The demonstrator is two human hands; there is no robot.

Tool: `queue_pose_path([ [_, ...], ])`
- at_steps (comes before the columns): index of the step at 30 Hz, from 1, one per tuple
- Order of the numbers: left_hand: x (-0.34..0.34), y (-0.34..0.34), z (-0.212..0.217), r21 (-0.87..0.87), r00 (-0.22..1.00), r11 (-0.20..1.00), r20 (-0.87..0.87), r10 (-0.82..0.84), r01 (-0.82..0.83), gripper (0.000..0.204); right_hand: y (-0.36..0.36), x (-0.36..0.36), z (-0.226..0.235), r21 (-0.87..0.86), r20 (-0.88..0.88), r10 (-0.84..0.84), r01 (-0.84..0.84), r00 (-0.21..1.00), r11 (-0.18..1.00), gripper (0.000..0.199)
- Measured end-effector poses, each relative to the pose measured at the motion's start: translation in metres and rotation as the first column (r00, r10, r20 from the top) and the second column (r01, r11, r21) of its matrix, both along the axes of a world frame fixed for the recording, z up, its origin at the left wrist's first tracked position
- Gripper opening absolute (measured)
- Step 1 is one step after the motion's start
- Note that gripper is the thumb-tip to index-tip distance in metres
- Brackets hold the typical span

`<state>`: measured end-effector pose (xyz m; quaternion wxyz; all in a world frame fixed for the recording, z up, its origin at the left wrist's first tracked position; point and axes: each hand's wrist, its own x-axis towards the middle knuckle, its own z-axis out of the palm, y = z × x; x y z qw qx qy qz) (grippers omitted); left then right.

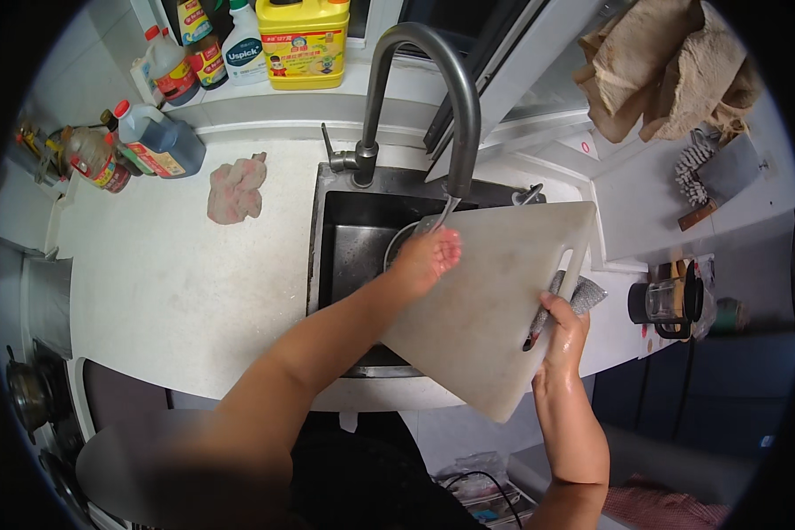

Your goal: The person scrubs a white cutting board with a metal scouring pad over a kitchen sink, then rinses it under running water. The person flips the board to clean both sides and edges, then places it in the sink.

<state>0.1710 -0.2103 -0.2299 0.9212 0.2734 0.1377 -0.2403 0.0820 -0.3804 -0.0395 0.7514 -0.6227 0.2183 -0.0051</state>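
A large whitish cutting board [481, 300] is held tilted over the right part of the sink [355, 252]. My right hand [564, 340] grips it at the handle slot on its right edge, thumb on the near face and the other fingers hidden behind. A grey, shiny mesh cloth [589, 295] shows behind the handle and through the slot; I cannot tell whether my fingers hold it too. My left hand [428, 258] is under the tall grey faucet [468, 132], close to the board's upper left edge. Water runs from the spout onto it. Its fingers are loosely cupped, with nothing visible in them.
A crumpled pinkish rag [237, 189] lies on the white counter [177, 291]. Bottles and jugs [161, 140] stand at the back left, a yellow jug [303, 44] on the sill. Brown cloths [662, 71] hang upper right. A blender-like appliance [667, 301] stands at the right.
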Motion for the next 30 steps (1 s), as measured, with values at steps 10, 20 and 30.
queue_pose_path([
  [10, -0.117, -0.018, -0.032, 0.776, 0.559, 0.403, 0.629, -0.54, -0.485, 0.059, -0.004, -0.009, 0.003, -0.002, -0.031, -0.036, 0.036, 0.999, 0.999, 0.044],
  [20, -0.087, 0.015, -0.18, 0.801, 0.956, 0.564, -0.037, -0.291, 0.202, 0.079, -0.006, -0.035, 0.018, -0.025, 0.038, -0.093, 0.094, 0.995, 0.995, 0.04],
  [30, -0.058, 0.09, -0.09, 0.72, 0.861, 0.472, -0.422, -0.283, 0.508, 0.083, -0.093, -0.031, 0.001, -0.036, -0.203, -0.132, 0.127, 0.97, 0.991, 0.02],
])
